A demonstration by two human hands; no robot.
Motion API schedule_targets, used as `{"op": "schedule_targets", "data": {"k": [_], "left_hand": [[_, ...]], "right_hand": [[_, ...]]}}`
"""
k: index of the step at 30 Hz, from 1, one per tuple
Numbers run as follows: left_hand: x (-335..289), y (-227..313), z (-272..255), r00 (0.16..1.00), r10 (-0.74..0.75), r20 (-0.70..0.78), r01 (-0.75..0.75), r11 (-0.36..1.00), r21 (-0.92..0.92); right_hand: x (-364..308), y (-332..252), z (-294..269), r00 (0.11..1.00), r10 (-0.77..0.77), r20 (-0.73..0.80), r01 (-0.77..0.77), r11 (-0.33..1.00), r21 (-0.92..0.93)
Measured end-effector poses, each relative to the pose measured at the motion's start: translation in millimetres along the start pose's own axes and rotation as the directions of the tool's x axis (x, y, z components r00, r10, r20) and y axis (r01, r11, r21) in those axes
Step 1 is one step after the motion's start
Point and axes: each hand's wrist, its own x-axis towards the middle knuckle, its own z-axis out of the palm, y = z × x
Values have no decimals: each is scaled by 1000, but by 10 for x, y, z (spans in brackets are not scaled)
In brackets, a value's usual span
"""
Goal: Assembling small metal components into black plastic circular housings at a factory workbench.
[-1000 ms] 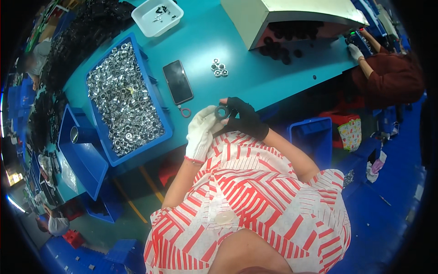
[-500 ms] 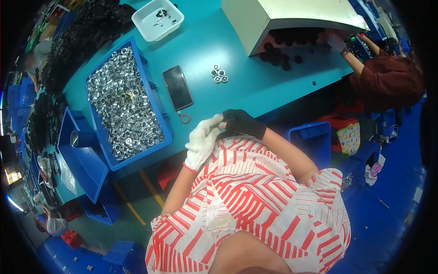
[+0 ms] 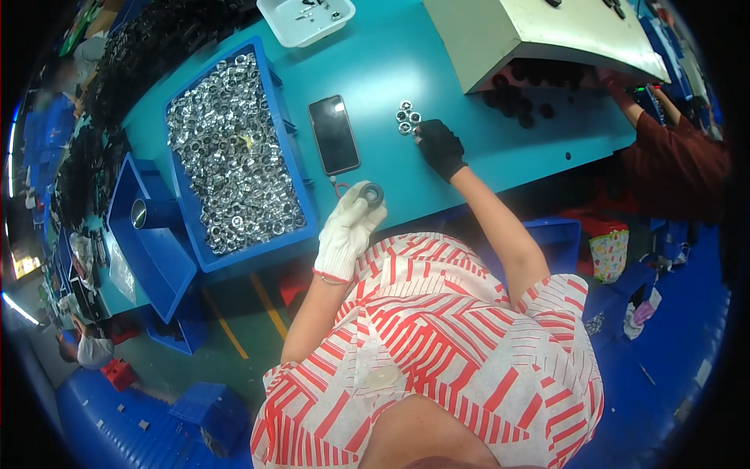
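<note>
My left hand, in a white knit glove, is closed around a dark round ring-shaped part near the table's front edge. Farther right, my right hand, in a black glove with bare fingertips, reaches over the table. Its fingertips are pinched at the nearest piece of a small cluster of silver ring parts; whether that piece is lifted cannot be seen. Between the cluster and a large blue bin lies a dark-screened phone with a red loop strap, close to my left hand.
The blue bin full of shiny silver rings stands left. A white tray with small parts sits at the back. A cream box-like housing shelters black round parts at right, where another person in a dark red top works.
My hands were together at the table edge and have parted. The right has moved forward to the silver rings; the left now shows the dark ring part. The view has shifted slightly.
</note>
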Motion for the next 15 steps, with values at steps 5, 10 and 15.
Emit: {"op": "schedule_targets", "data": {"k": [5,10,15], "left_hand": [[19,-12,-14,998,-25,57,27,999,-31],[33,-50,-34,999,-33,6,33,999,29],[26,-132,172,996,-63,59,56,993,107]], "right_hand": [[-231,-41,-42,996,82,-22,-80,995,59],[-468,-618,-471,995,51,91,-98,763,638],[-706,-1081,-886,978,-172,122,48,746,665]]}}
